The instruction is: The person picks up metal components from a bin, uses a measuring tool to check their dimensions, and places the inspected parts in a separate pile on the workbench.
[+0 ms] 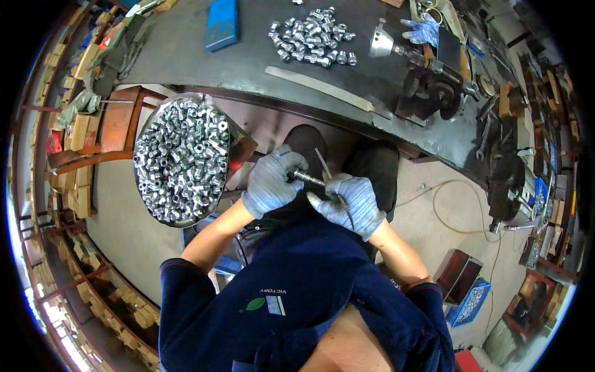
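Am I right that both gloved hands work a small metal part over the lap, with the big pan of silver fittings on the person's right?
Not quite: the pan of silver fittings sits on the person's left, as the head view shows. The left hand and right hand, both gloved, do work a small metal part over the lap.

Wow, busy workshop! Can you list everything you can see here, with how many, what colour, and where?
Metal fittings in pan: too many to count, silver, at the person's left.
Loose fittings pile: a few dozen, silver, on the workbench.
Flat box: one, blue, bench top.
Metal strip: one, grey, near the bench edge.
Spare glove: one, blue, far right of the bench.
Crate: one, blue, on the floor at right.
Left hand: grey glove, holds a small metal part.
Right hand: grey glove, holds a thin tool against the part.
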`<control>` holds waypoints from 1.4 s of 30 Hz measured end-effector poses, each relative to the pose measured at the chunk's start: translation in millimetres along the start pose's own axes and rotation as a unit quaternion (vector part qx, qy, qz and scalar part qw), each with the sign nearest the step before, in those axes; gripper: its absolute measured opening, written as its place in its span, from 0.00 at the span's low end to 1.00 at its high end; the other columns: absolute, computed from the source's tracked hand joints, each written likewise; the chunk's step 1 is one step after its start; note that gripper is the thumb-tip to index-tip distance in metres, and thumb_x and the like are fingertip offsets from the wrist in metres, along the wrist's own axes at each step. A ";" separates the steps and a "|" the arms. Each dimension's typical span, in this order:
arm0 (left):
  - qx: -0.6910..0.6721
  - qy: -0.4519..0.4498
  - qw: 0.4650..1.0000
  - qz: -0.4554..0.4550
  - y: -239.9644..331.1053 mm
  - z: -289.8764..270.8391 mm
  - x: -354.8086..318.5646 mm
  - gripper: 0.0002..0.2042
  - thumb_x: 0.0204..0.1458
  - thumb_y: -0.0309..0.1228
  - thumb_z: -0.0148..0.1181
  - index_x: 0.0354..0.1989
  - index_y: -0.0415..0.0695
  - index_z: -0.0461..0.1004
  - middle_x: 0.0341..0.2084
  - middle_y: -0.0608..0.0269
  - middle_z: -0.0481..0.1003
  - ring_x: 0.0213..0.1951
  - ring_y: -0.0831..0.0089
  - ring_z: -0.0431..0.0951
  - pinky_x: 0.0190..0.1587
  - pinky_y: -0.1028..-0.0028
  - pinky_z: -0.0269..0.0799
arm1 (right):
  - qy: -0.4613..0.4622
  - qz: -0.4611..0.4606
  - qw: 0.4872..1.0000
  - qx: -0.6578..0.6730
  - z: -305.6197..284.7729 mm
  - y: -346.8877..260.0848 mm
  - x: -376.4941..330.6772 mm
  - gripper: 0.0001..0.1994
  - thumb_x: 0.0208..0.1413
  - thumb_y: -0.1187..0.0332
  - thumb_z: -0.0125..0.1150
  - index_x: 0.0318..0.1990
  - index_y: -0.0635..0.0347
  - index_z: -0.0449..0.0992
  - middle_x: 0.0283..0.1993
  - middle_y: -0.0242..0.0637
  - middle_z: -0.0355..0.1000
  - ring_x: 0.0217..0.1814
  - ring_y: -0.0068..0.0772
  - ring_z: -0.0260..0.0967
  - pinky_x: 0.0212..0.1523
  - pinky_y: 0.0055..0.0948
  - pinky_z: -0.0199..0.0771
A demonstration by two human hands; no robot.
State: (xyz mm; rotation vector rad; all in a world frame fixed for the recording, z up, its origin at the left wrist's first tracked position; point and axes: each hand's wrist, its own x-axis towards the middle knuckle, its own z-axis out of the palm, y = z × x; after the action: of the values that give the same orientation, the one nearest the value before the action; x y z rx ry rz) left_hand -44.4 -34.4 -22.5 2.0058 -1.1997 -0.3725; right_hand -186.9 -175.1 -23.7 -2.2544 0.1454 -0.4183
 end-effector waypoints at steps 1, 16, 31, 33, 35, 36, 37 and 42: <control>0.034 -0.006 0.999 0.003 3.4 -0.6 0.5 0.11 0.32 0.24 0.61 0.29 0.45 0.73 0.24 0.59 0.70 0.28 0.59 0.73 0.30 0.65 0.69 | 0.001 0.003 1.000 -0.003 0.2 -1.8 0.6 0.18 0.39 0.59 0.72 0.14 0.57 0.68 0.13 0.42 0.62 0.16 0.46 0.62 0.18 0.35 0.62; -0.212 -0.101 0.970 -0.057 -4.3 -19.5 -1.4 0.17 0.49 0.30 0.62 0.47 0.38 0.72 0.29 0.65 0.73 0.29 0.76 0.73 0.35 0.77 0.71 | 0.056 0.012 0.998 0.017 0.9 5.0 -7.1 0.15 0.38 0.65 0.71 0.15 0.58 0.68 0.15 0.41 0.62 0.17 0.42 0.63 0.19 0.32 0.62; -0.056 0.063 0.995 -0.051 -22.9 -14.1 11.2 0.06 0.45 0.25 0.60 0.34 0.41 0.75 0.20 0.65 0.72 0.20 0.81 0.66 0.24 0.79 0.66 | 0.070 0.008 0.992 0.101 -21.2 2.0 -16.5 0.13 0.38 0.69 0.70 0.15 0.54 0.68 0.16 0.37 0.65 0.18 0.37 0.65 0.21 0.28 0.65; 0.000 0.079 0.996 -0.051 -22.0 -13.0 10.9 0.06 0.44 0.25 0.60 0.32 0.42 0.76 0.18 0.63 0.69 0.19 0.80 0.64 0.23 0.78 0.64 | 0.058 -0.047 0.983 0.168 -26.8 -11.5 -14.0 0.14 0.37 0.68 0.71 0.15 0.52 0.67 0.17 0.34 0.65 0.19 0.35 0.66 0.21 0.28 0.66; 0.009 0.083 0.995 -0.050 -20.0 -13.3 10.9 0.06 0.43 0.25 0.61 0.31 0.43 0.76 0.17 0.61 0.67 0.17 0.79 0.63 0.22 0.77 0.63 | 0.046 -0.070 0.987 0.138 -29.7 -23.2 -11.5 0.14 0.36 0.66 0.72 0.15 0.51 0.67 0.17 0.34 0.65 0.18 0.35 0.66 0.21 0.28 0.66; 0.005 0.088 0.995 -0.045 -21.4 -12.2 11.2 0.06 0.43 0.25 0.61 0.31 0.43 0.76 0.16 0.61 0.66 0.17 0.79 0.62 0.22 0.77 0.63 | 0.055 -0.107 0.986 0.120 -28.1 -22.8 -10.5 0.14 0.37 0.65 0.72 0.16 0.50 0.68 0.18 0.34 0.65 0.18 0.35 0.66 0.20 0.29 0.66; 0.002 0.094 0.995 -0.041 -24.2 -10.4 11.7 0.06 0.43 0.25 0.61 0.31 0.43 0.76 0.16 0.62 0.66 0.17 0.79 0.61 0.22 0.77 0.62 | 0.049 -0.103 0.987 0.117 -28.4 -23.3 -10.1 0.14 0.37 0.64 0.72 0.17 0.50 0.68 0.18 0.34 0.65 0.18 0.35 0.66 0.20 0.29 0.65; -0.003 0.092 0.995 -0.045 -23.6 -11.7 13.6 0.06 0.43 0.25 0.60 0.32 0.44 0.76 0.16 0.62 0.66 0.16 0.78 0.61 0.21 0.77 0.62 | 0.055 -0.094 0.990 0.093 -33.5 -35.4 -8.3 0.16 0.34 0.68 0.70 0.13 0.52 0.63 0.14 0.32 0.62 0.17 0.37 0.63 0.18 0.30 0.62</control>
State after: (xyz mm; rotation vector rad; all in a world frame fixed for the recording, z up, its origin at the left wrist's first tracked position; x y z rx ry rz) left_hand -15.8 -34.1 -30.2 2.0448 -0.9952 -0.2305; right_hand -207.4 -173.8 21.3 -2.0688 -0.0492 -0.6300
